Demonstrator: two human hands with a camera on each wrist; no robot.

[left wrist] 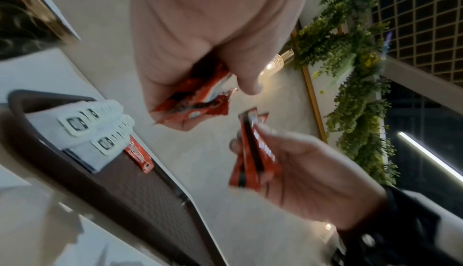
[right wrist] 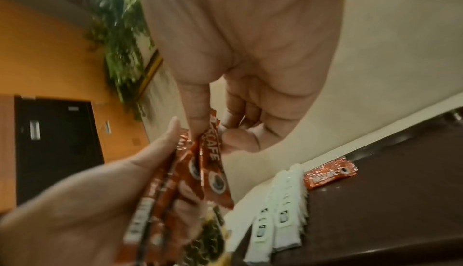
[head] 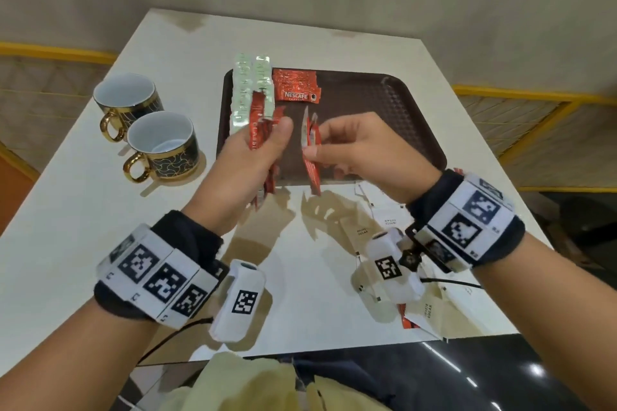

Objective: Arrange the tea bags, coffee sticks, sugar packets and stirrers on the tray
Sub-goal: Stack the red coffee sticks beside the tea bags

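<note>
A brown tray [head: 384, 103] lies on the white table. Pale tea bags [head: 253, 83] line its left end, with red coffee sticks [head: 295, 87] lying beside them. Above the tray's near left part, my left hand [head: 267, 140] grips a bunch of red coffee sticks [left wrist: 198, 102]. Close to its right, my right hand [head: 315, 142] pinches a few more red sticks [right wrist: 213, 157] between thumb and fingers. White sugar packets [head: 390, 223] lie on the table under my right wrist. I see no stirrers.
Two dark cups with gold handles [head: 128, 100] [head: 163, 143] stand on the table left of the tray. The tray's right half [head: 400, 130] is bare. More sugar packets [head: 427, 310] lie near the table's front right edge.
</note>
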